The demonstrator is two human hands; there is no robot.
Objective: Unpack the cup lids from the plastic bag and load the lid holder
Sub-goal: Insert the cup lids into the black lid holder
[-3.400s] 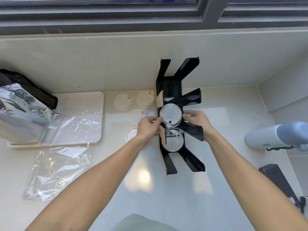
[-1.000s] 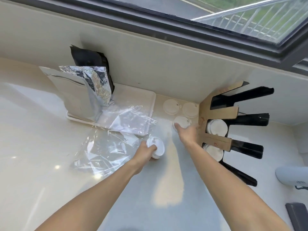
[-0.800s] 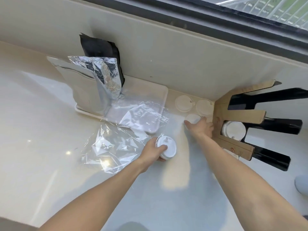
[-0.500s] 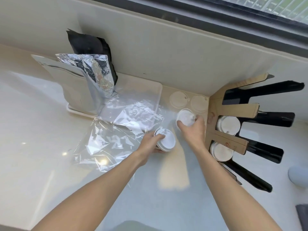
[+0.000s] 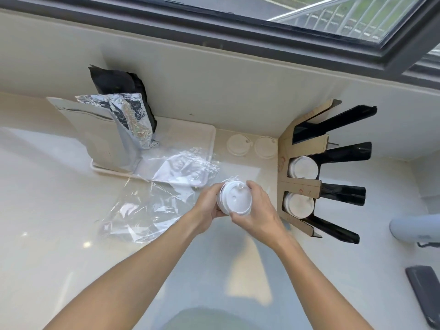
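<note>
Cup lids stack (image 5: 234,198) gripped by left hand (image 5: 206,208) and right hand (image 5: 258,213), no legible writing

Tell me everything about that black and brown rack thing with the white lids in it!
The lid holder lies on the pale counter by the wall, right of both hands. Its near side looks like brown cardboard, with glossy black plastic prongs fanning out to the right. Two slots hold white round lids; the slot nearest the wall looks empty. Neither hand touches it.
</note>
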